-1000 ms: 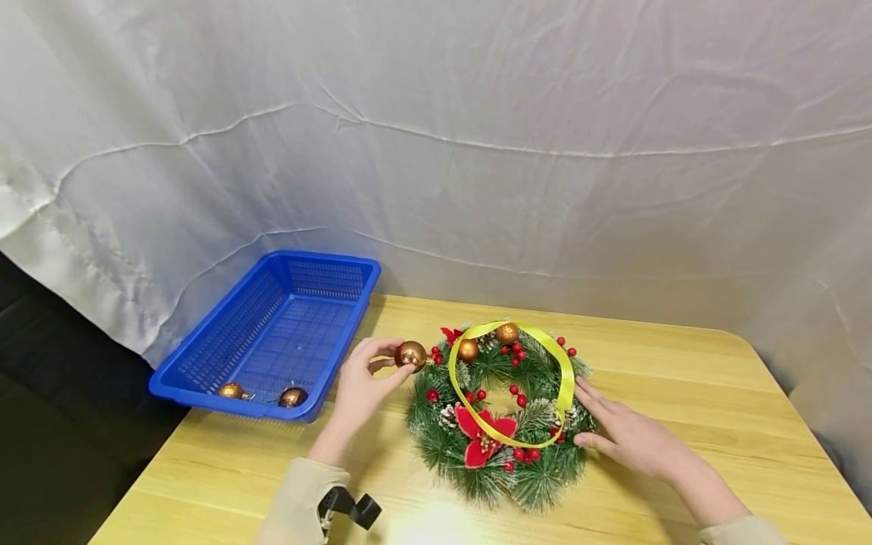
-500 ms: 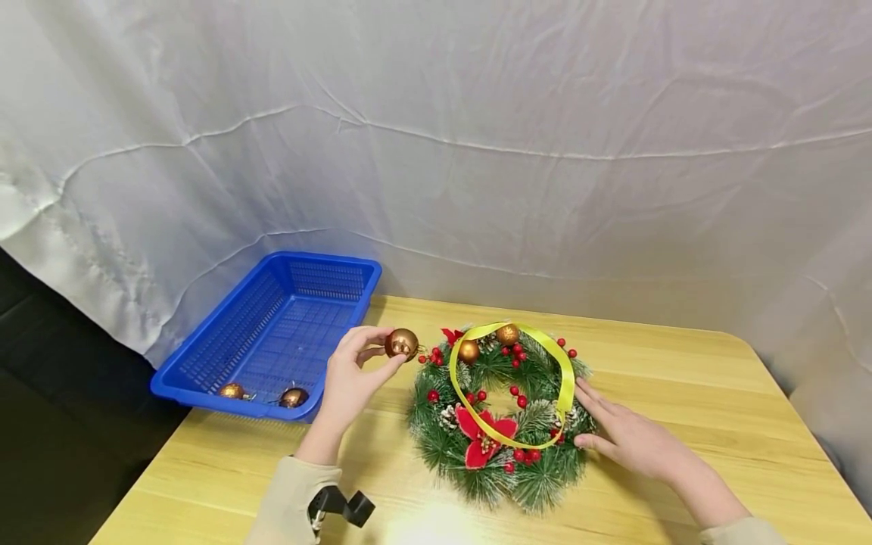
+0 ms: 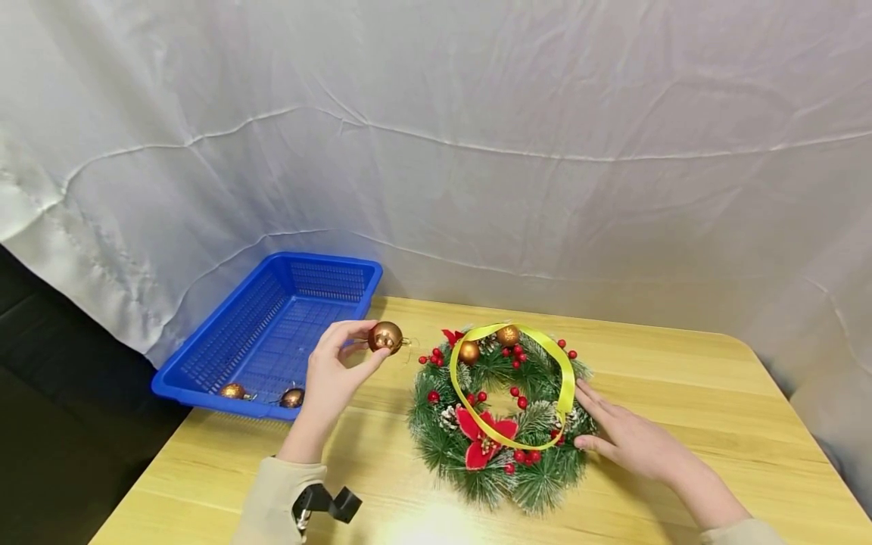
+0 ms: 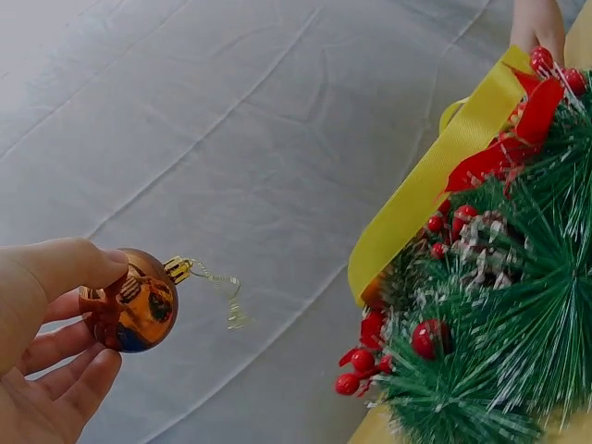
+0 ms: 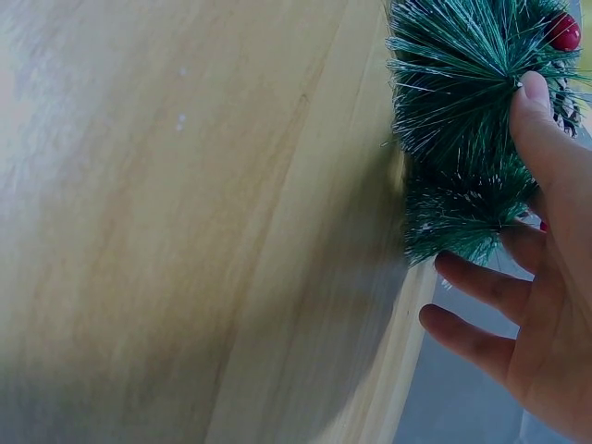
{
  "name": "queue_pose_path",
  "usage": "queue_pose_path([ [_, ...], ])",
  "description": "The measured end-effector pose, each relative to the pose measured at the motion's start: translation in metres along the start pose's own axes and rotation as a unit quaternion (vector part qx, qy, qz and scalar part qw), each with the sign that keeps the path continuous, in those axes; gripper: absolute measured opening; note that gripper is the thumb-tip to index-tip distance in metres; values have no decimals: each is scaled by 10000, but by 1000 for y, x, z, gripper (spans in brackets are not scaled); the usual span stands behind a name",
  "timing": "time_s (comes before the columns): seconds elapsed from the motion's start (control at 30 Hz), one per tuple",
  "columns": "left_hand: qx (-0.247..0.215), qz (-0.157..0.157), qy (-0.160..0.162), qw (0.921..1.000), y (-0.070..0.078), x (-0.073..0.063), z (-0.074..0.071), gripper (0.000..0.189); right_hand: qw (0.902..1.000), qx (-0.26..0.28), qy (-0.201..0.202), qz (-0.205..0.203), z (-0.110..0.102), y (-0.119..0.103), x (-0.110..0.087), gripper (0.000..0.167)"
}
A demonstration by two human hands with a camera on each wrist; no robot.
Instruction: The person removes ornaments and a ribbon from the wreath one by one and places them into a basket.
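My left hand (image 3: pixel 334 375) pinches a shiny copper-brown Christmas bauble (image 3: pixel 385 337) between thumb and fingers, in the air between basket and wreath. In the left wrist view the bauble (image 4: pixel 143 301) has a gold cap and a thin curled gold string (image 4: pixel 227 291) hanging free. A green Christmas wreath (image 3: pixel 436 446) lies on the table, with red berries, a red poinsettia (image 3: pixel 479 446), pinecones and two gold baubles. Over it runs a loop of yellow ribbon (image 3: pixel 567 386). My right hand (image 3: pixel 636 439) rests at the wreath's right edge, thumb (image 5: pixel 535 106) against the needles, fingers loosely extended.
A blue plastic basket (image 3: pixel 204 341) stands at the table's left, holding a glittery gold bauble (image 3: pixel 233 391) and a brown bauble (image 3: pixel 293 397). Grey cloth (image 3: pixel 477 189) hangs behind the wooden table (image 3: pixel 681 378). A black wrist mount (image 3: pixel 327 502) sits on my left sleeve.
My left hand has moved left and slightly up with the bauble, away from the wreath toward the basket. My right hand and the wreath have stayed in place.
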State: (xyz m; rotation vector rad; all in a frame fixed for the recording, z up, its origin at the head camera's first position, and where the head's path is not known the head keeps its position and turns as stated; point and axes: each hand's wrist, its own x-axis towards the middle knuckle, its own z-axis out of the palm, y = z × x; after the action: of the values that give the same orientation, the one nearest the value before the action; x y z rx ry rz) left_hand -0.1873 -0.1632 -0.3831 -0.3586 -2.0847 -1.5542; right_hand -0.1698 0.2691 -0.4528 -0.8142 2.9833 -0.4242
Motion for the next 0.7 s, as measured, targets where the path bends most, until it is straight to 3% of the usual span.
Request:
queue_pose_path([
  [0.23,125,66,73,9999,25,0,-12,38,10000,7,-11,-3,-1,-1,0,73],
  [0.47,177,61,164,9997,-1,-1,-26,39,10000,9,-11,-13,-1,-1,0,73],
  [0.7,400,-67,221,9989,22,-3,-35,37,10000,-12,-26,10,0,0,0,73],
])
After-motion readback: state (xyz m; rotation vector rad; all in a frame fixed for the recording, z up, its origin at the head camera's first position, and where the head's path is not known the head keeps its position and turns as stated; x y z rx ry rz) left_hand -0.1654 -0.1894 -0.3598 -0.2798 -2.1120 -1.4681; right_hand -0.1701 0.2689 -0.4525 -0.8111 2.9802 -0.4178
